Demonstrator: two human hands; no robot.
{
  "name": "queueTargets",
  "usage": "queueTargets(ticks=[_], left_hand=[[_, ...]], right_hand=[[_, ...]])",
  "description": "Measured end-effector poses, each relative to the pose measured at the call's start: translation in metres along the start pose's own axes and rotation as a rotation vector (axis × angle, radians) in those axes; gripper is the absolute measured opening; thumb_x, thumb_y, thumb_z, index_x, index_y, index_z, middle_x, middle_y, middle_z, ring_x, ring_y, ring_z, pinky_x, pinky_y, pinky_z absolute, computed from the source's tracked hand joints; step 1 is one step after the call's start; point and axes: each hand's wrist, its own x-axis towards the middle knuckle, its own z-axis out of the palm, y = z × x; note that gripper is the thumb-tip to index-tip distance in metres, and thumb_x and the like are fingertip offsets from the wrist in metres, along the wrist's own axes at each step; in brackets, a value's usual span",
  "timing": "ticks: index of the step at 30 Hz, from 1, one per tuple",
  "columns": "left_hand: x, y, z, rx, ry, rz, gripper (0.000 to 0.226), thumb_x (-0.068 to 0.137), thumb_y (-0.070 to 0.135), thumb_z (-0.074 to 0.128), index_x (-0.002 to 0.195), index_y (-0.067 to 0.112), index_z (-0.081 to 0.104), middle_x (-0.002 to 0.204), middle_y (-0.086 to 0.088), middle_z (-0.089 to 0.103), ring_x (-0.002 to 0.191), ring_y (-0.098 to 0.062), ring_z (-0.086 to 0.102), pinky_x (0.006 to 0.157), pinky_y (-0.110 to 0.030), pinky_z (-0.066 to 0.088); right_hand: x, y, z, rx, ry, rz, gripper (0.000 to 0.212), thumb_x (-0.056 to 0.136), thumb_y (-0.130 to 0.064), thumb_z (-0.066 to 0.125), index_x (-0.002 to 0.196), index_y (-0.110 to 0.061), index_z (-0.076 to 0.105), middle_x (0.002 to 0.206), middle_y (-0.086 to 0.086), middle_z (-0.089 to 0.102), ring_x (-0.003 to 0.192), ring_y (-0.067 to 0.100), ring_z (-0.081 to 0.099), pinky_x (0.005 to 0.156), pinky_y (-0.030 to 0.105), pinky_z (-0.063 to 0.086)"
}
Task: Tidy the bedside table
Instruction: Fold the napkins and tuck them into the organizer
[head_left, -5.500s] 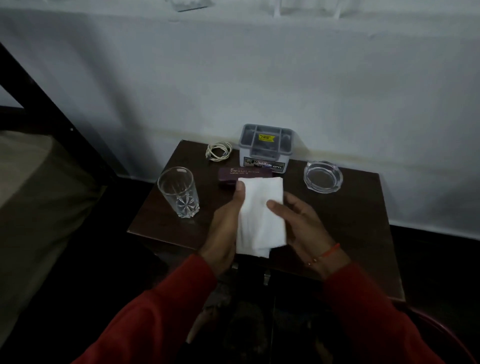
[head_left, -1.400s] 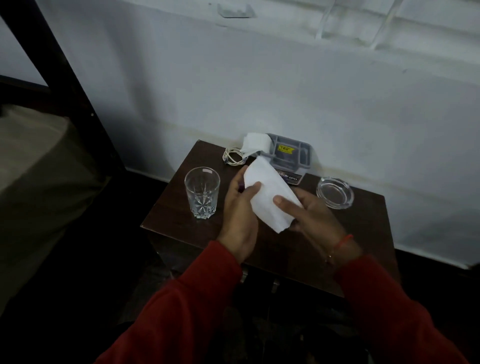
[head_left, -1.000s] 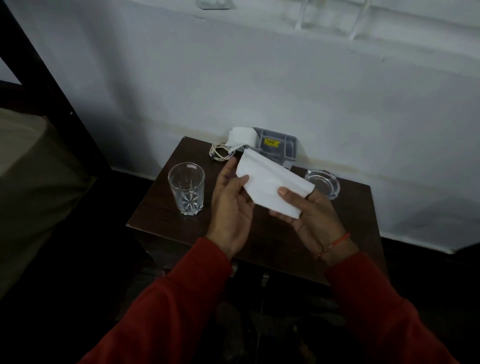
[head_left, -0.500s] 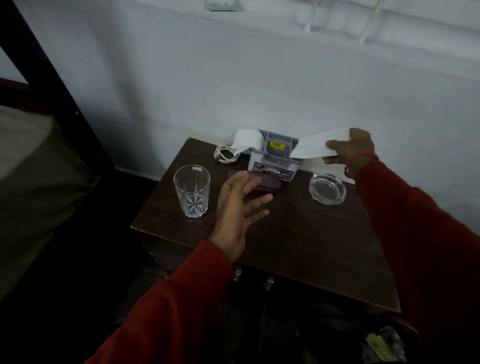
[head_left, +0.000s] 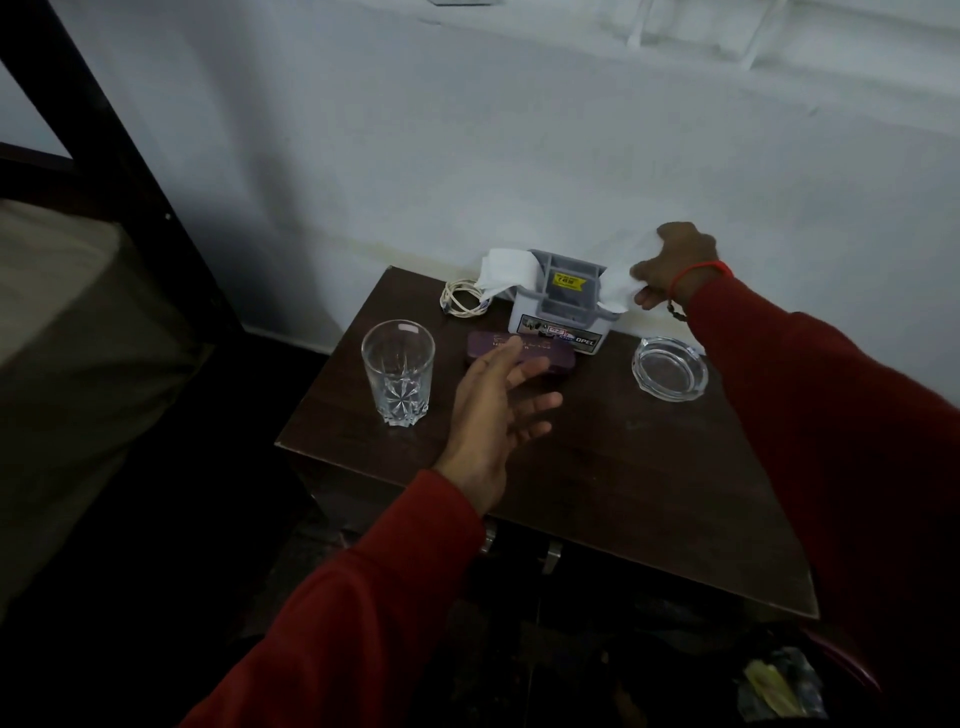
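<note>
Right hand (head_left: 675, 265) fingers pinch tissue (head_left: 621, 283) at organizer (head_left: 563, 301)

The bench (head_left: 597, 493) stands against the wall (head_left: 467, 156), with the bed (head_left: 62, 338) to its left. At the back centre sits the organiser (head_left: 563, 306). A tissue (head_left: 501, 273) sits at its left end, and a second tissue (head_left: 621, 283) at its right end. A coiled cable (head_left: 461, 299) lies left of the organiser. The case (head_left: 519, 349) lies just before the organiser. The glass (head_left: 397, 371) stands upright, left of the case. The ashtray (head_left: 670, 368) sits right of the organiser, apart from it.
</note>
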Motion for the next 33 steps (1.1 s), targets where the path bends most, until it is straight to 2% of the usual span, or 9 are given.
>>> queueTargets(ticks=[2, 7, 14, 18, 21, 23, 26, 30, 33], left_hand=[[0.0, 0.0, 0.0, 0.003, -0.001, -0.006, 0.036, 0.096, 0.045, 0.058, 0.128, 0.027, 0.058, 0.112, 0.002, 0.077, 0.075, -0.017, 0.073, 0.062, -0.029, 0.052], [0.0, 0.002, 0.0, 0.016, -0.001, -0.022, 0.036, 0.095, 0.045, 0.059, 0.127, 0.027, 0.06, 0.107, 0.006, 0.077, 0.073, -0.016, 0.072, 0.059, -0.026, 0.052], [0.0, 0.001, 0.001, 0.021, 0.001, -0.022, 0.036, 0.094, 0.046, 0.06, 0.124, 0.026, 0.061, 0.104, 0.006, 0.077, 0.072, -0.016, 0.071, 0.059, -0.026, 0.051], [0.0, 0.001, 0.001, 0.022, -0.001, -0.016, 0.034, 0.094, 0.045, 0.06, 0.123, 0.026, 0.063, 0.106, 0.005, 0.077, 0.074, -0.016, 0.07, 0.06, -0.026, 0.051], [-0.001, 0.001, 0.002, 0.027, -0.009, -0.015, 0.036, 0.095, 0.045, 0.059, 0.124, 0.025, 0.062, 0.106, 0.006, 0.077, 0.073, -0.016, 0.07, 0.06, -0.026, 0.051], [-0.002, 0.001, 0.003, 0.027, -0.015, -0.017, 0.037, 0.095, 0.045, 0.058, 0.126, 0.025, 0.062, 0.106, 0.006, 0.077, 0.072, -0.015, 0.069, 0.06, -0.026, 0.051], [-0.003, 0.001, 0.004, 0.024, -0.017, -0.017, 0.037, 0.095, 0.045, 0.059, 0.125, 0.025, 0.063, 0.103, 0.007, 0.077, 0.071, -0.014, 0.069, 0.06, -0.026, 0.05], [-0.004, 0.002, 0.003, 0.022, -0.018, -0.02, 0.036, 0.096, 0.046, 0.058, 0.124, 0.026, 0.063, 0.101, 0.008, 0.077, 0.072, -0.014, 0.069, 0.06, -0.026, 0.05], [-0.005, 0.003, 0.004, 0.023, -0.018, -0.01, 0.033, 0.096, 0.045, 0.058, 0.122, 0.025, 0.064, 0.102, 0.007, 0.076, 0.071, -0.014, 0.069, 0.058, -0.026, 0.048]], right_hand=[[0.003, 0.0, 0.002, -0.01, 0.018, -0.004, 0.067, 0.087, 0.002, 0.062, 0.148, -0.007, 0.035, 0.144, 0.023, 0.047, 0.032, 0.012, 0.061, 0.042, 0.026, 0.055], [0.01, -0.003, -0.003, 0.049, 0.086, -0.041, 0.06, 0.09, -0.001, 0.059, 0.146, -0.004, 0.037, 0.145, 0.024, 0.044, 0.04, 0.011, 0.067, 0.034, 0.017, 0.05], [0.014, -0.005, -0.003, 0.116, 0.042, 0.005, 0.058, 0.086, 0.005, 0.062, 0.14, 0.003, 0.041, 0.137, 0.029, 0.05, 0.059, 0.035, 0.07, 0.038, 0.03, 0.056], [0.011, -0.002, 0.003, 0.058, 0.042, 0.044, 0.051, 0.084, 0.001, 0.067, 0.132, 0.004, 0.049, 0.136, 0.024, 0.051, 0.079, 0.045, 0.072, 0.049, 0.042, 0.058], [0.003, 0.001, 0.006, -0.069, 0.004, 0.018, 0.058, 0.083, -0.013, 0.076, 0.132, 0.003, 0.049, 0.137, 0.021, 0.054, 0.105, 0.041, 0.067, 0.078, 0.042, 0.062], [-0.005, -0.001, 0.009, 0.069, -0.033, 0.009, 0.055, 0.084, -0.027, 0.077, 0.126, 0.001, 0.055, 0.131, 0.018, 0.06, 0.096, 0.041, 0.071, 0.066, 0.037, 0.063], [-0.011, -0.008, 0.013, 0.171, -0.03, -0.009, 0.051, 0.085, -0.047, 0.07, 0.102, 0.0, 0.062, 0.089, 0.023, 0.072, 0.062, 0.034, 0.074, 0.04, 0.027, 0.056], [-0.016, -0.006, 0.018, -0.017, -0.074, -0.074, 0.065, 0.083, -0.061, 0.064, 0.121, -0.009, 0.063, 0.082, 0.01, 0.07, 0.055, 0.02, 0.067, 0.056, 0.032, 0.059], [-0.016, -0.001, 0.023, 0.029, 0.084, -0.143, 0.064, 0.082, -0.072, 0.053, 0.119, -0.022, 0.065, 0.106, 0.011, 0.073, 0.092, 0.028, 0.069, 0.089, 0.038, 0.056]])
